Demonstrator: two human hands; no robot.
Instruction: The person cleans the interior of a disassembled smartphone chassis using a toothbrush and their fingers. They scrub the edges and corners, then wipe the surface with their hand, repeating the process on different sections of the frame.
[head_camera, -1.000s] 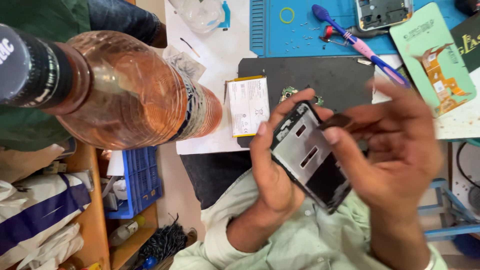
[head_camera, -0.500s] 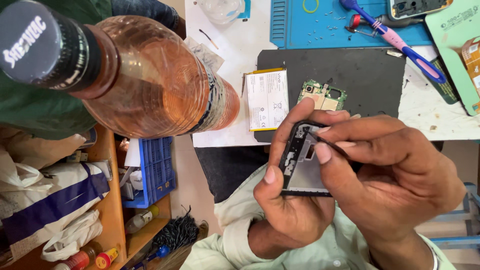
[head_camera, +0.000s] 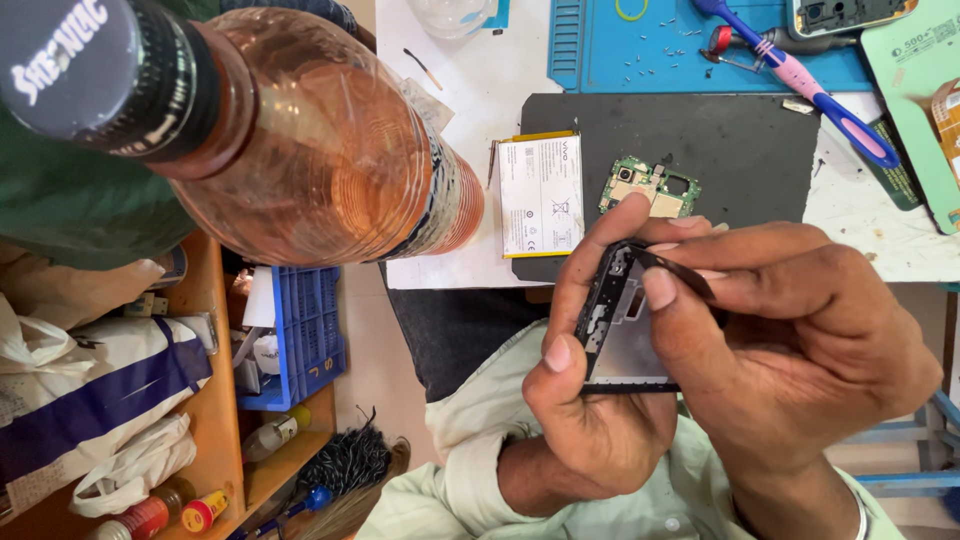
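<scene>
Left hand (head_camera: 590, 400) is wrapped around the lower edge of a stripped phone frame (head_camera: 625, 335), thumb pressed against its left side and fingers curled up behind it, holding it upright in front of the person's chest, below the bench edge. Right hand (head_camera: 800, 340) comes in from the other side, its thumb and forefinger pinched on a thin dark strip (head_camera: 680, 272) at the frame's top corner, the rest of the fingers folded close. Far to the left, very near the camera, a clear bottle (head_camera: 300, 130) of orange-brown liquid with a black cap fills the corner. On the bench (head_camera: 460, 100) beyond the hands lies a white flat battery (head_camera: 541, 195), then a small green circuit board (head_camera: 650, 188) on a black mat (head_camera: 750, 140). Further right, a pink-and-blue handled tool (head_camera: 830, 100) rests across a blue work mat (head_camera: 660, 60) scattered with tiny screws
</scene>
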